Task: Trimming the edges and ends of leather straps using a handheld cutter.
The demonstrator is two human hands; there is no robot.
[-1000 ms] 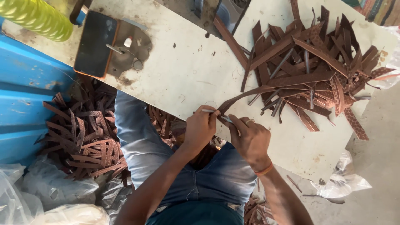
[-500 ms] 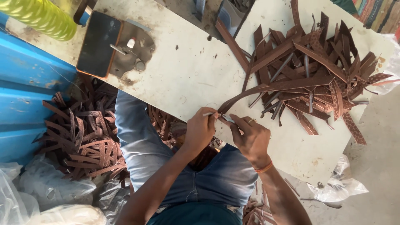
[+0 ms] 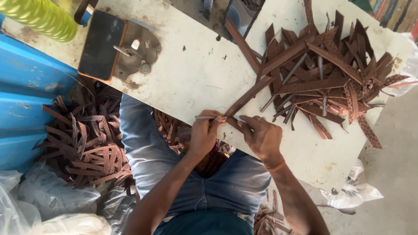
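Both hands [image 3: 235, 132] pinch one brown strap [image 3: 249, 96]; left grips a thin tool [image 3: 208, 116].

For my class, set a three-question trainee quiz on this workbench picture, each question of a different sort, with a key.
1. True or false: the left hand holds a thin metal tool against the end of a brown strip.
2. Where does the dark phone lie? A) on the floor B) on the white board, at its far left end C) on the person's lap
3. Fill in: the large pile of brown strips lies on the board to the ____ of the right hand.

Key: 1 true; 2 B; 3 right
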